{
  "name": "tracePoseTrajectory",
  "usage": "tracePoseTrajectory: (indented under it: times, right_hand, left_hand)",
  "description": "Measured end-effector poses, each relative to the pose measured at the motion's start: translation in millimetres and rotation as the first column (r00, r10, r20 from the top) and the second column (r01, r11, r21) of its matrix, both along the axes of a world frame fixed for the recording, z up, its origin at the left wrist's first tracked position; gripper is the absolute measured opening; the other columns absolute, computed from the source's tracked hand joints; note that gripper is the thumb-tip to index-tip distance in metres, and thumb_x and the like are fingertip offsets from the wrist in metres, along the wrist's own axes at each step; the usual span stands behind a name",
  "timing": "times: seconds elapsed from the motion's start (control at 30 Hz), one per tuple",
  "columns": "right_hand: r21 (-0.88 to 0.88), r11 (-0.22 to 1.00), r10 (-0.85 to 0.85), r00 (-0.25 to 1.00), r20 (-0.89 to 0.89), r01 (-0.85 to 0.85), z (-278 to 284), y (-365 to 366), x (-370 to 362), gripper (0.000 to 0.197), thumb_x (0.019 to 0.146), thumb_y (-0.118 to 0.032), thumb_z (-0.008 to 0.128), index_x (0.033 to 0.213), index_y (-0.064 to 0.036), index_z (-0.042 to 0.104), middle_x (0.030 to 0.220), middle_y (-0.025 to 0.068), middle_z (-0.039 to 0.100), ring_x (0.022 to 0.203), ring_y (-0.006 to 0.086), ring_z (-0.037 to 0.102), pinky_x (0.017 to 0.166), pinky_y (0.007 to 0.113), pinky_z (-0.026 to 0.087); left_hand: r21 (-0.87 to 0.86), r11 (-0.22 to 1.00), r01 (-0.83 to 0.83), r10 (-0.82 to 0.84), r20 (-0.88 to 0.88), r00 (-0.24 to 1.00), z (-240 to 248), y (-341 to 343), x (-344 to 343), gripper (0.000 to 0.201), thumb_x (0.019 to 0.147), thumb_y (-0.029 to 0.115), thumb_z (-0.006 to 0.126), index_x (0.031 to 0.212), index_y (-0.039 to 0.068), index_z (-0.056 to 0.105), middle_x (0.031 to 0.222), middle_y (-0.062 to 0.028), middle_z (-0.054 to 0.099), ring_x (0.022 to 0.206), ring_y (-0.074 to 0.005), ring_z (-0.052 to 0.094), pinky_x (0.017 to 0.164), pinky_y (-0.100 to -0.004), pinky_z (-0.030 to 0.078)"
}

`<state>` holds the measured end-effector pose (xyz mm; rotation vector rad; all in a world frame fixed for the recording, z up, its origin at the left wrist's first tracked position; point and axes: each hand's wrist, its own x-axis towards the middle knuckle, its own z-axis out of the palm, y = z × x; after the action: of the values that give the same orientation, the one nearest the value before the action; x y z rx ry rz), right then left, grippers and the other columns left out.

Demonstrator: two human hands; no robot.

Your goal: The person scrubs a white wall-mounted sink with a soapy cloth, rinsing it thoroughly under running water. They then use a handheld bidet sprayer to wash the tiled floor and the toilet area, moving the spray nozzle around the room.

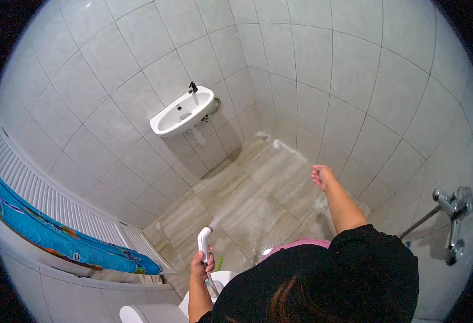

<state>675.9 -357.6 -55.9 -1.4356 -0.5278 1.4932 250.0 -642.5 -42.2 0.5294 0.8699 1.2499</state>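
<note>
My left hand (202,264) is wrapped round a white hand shower (204,241), with its hose (213,284) running down below the grip. The shower head points up and to the right, and a fine spray fans from it over the tiled floor (236,196). My right arm reaches out ahead, toward the far right wall. At its end my right hand (321,176) is closed with the fingers curled in, and nothing shows in it. Wet, shiny patches and some white foam (287,148) lie on the floor, mostly along the wall's foot.
A small white washbasin (166,125) with a black tap (193,86) hangs on the far wall. Chrome mixer (452,207) is at the right. Part of a white toilet (153,313), a green stick (220,262) and something pink (298,244) show near my body. A blue patterned cloth (64,237) hangs left.
</note>
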Motion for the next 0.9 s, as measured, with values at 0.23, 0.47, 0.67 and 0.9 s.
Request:
tracePoseTrajectory:
  times: [0.23,0.47,0.67,0.9]
  right_hand:
    - [0.041,0.997,0.057,0.997,0.051,-0.059,0.2,30.1,-1.1,0.012,0.080,-0.015,0.045,0.089,-0.0107,0.052,0.065,0.0006,0.051,0.050,0.0105,0.049,0.041,0.022,0.040]
    - [0.080,0.976,0.192,0.971,0.140,-0.204,21.9,57.1,-18.4,0.009,0.080,-0.015,0.046,0.086,-0.0100,0.050,0.064,-0.0004,0.050,0.050,0.0088,0.048,0.041,0.022,0.038]
    - [0.086,0.959,0.251,0.950,0.183,-0.270,23.3,66.9,-38.4,0.015,0.079,-0.016,0.047,0.090,-0.0090,0.052,0.062,-0.0012,0.049,0.049,0.0087,0.047,0.040,0.022,0.038]
    - [0.089,0.947,0.294,0.945,0.147,-0.308,4.9,58.6,-59.6,0.010,0.078,-0.018,0.049,0.084,-0.0097,0.051,0.061,-0.0016,0.049,0.048,0.0083,0.046,0.038,0.021,0.036]
  left_hand:
    - [0.046,0.996,-0.071,0.076,-0.133,0.988,-10.3,6.7,6.8,0.047,0.076,0.044,0.050,0.101,0.004,0.045,0.052,-0.0026,0.039,0.031,-0.0094,0.030,0.030,-0.0226,0.025]
    - [0.129,0.952,-0.279,0.303,-0.245,0.921,-11.7,9.2,18.0,0.042,0.077,0.037,0.051,0.099,0.001,0.046,0.053,-0.0029,0.041,0.032,-0.0071,0.030,0.030,-0.0186,0.023]
    - [0.110,0.966,-0.233,0.255,-0.296,0.920,-11.3,13.0,32.4,0.038,0.076,0.034,0.052,0.097,0.002,0.048,0.053,-0.0020,0.041,0.033,-0.0065,0.031,0.030,-0.0180,0.023]
    - [0.067,0.958,-0.278,0.285,-0.307,0.908,-11.9,9.0,35.6,0.036,0.075,0.031,0.052,0.096,0.003,0.049,0.054,-0.0017,0.041,0.034,-0.0072,0.031,0.030,-0.0183,0.023]
